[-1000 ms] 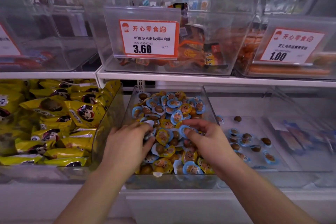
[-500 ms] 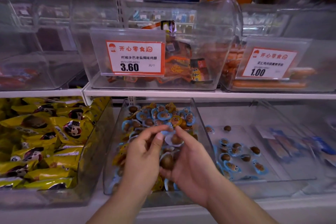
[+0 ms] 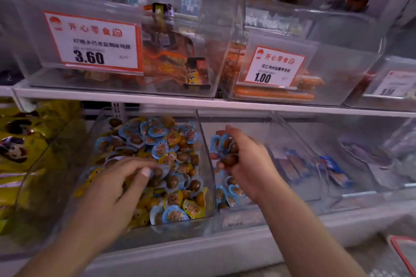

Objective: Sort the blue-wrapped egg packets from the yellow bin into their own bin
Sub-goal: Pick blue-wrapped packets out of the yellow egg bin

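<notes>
While the left hand (image 3: pixel 126 177) rests fingers-down in the mixed bin (image 3: pixel 203 141), the right hand (image 3: pixel 245 162) clutches seemingly several blue-wrapped egg packets (image 3: pixel 222 143) over the neighbouring bin (image 3: pixel 267 128), best released low near its front edge.

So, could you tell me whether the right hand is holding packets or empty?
Holding. The right hand grips several blue-wrapped egg packets above the neighbouring clear bin, where a few blue packets already lie.

Two price cards are displayed on upper-shelf clear bins: one marked 3.60 (image 3: pixel 93 42) and one marked 1.00 (image 3: pixel 275 67). Yellow snack bags (image 3: pixel 20 141) are stacked at lower left. Blue-labelled flat packets (image 3: pixel 333 164) are seen lower right.
</notes>
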